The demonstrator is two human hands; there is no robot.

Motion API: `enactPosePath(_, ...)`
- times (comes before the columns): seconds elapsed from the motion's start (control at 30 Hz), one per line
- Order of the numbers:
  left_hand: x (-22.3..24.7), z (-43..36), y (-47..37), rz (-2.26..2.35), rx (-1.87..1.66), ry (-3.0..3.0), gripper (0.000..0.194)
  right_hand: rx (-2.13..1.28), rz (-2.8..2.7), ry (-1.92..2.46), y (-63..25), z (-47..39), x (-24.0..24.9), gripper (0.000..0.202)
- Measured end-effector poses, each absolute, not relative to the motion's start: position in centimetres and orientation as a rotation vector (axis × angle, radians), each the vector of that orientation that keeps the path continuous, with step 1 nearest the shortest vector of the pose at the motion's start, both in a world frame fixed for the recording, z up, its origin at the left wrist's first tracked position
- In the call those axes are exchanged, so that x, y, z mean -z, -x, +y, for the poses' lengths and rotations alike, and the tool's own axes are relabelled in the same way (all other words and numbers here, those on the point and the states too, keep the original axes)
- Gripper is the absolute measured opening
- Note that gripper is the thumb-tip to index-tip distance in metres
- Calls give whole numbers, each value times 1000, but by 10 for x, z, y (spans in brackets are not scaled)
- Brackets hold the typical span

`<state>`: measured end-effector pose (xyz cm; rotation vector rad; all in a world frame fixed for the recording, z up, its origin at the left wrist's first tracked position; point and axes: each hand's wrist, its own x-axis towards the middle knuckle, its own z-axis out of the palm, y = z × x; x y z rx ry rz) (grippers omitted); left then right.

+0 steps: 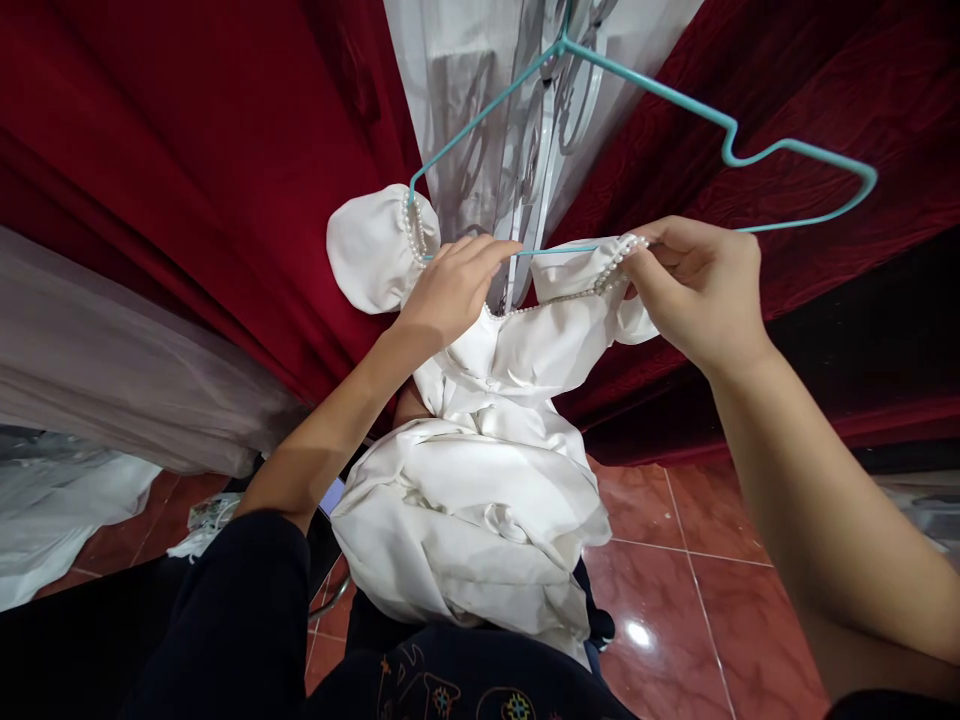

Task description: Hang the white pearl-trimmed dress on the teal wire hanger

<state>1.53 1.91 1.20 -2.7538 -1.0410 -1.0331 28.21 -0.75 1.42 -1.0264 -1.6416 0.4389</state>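
Note:
A white dress (555,350) with pearl-edged neckline and puffed sleeves lies gathered over my lap, its top raised toward a light blue wire hanger (652,85). One puffed sleeve (375,250) hangs at the hanger's left corner. My left hand (450,290) is closed at the hanger's lower bar, fingers together, the thumb hidden. Between thumb and fingers, my right hand (697,290) pinches the pearl trim (619,265) of the other shoulder, close to the lower bar. The hanger's right end sticks out bare beyond that hand.
Dark red curtains (187,180) hang on both sides, with white fabric (457,90) and pale metal scrollwork (544,170) between them. Sheer cloth (120,350) drapes at left. Red tiles (660,600) cover the floor. A black surface (82,630) is at lower left.

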Motion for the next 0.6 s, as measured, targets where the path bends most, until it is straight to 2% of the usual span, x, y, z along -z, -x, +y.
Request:
enactPosePath(0.07,-5,25,-19,-1071,1085,2727,45,-295,-1676,1026,-287,-13,-7,18)
enactPosePath(0.13,-4,29,-18,-1051,1163,2709,46,6,-1663,1001,-296,-21,3,23)
enactPosePath(0.23,-8,30,-12,-1014,1221,2705,44,287,-1502,970,-320,-25,17,19)
enactPosePath(0.33,-13,28,-6,-1002,1228,2723,44,253,-1307,1078,-356,-13,17,29)
enactPosePath(0.43,-17,23,-5,-1015,1199,2740,46,369,-1192,1195,-384,4,-4,40)
enactPosePath(0.53,-21,20,-5,-1042,1162,2754,46,372,-1291,1257,-383,10,-39,31)
enactPosePath(0.6,-23,18,-4,-1060,1153,2771,45,231,-1444,1282,-366,8,-64,24)
